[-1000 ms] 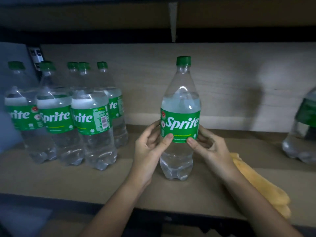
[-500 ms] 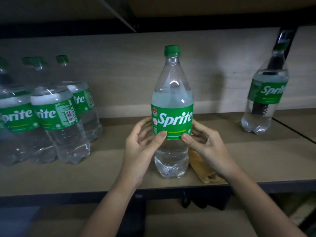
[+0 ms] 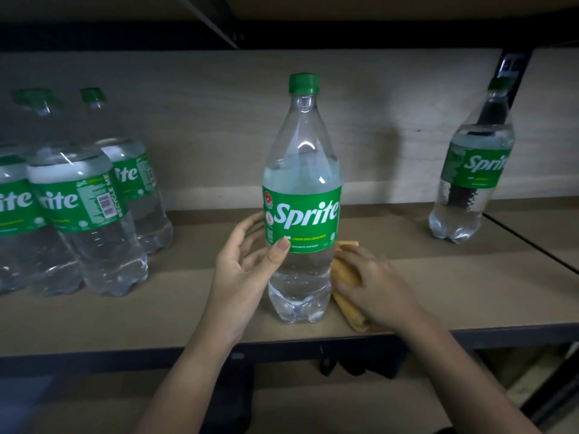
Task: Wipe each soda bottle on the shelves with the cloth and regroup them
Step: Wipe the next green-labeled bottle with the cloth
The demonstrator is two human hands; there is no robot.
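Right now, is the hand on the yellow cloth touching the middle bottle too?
Cannot tell. In the head view the right hand rests on the cloth right beside the middle bottle, but neither contact nor gap shows plainly.

Clear glossy plastic bottle (image 3: 301,195) with smooth green label; soft yellow cloth (image 3: 346,272); matt wood-grain shelf board (image 3: 156,311); dark metal frame (image 3: 94,360).

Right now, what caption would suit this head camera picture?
Left hand steadies an upright Sprite bottle on the shelf while the right hand takes the yellow cloth beside it.
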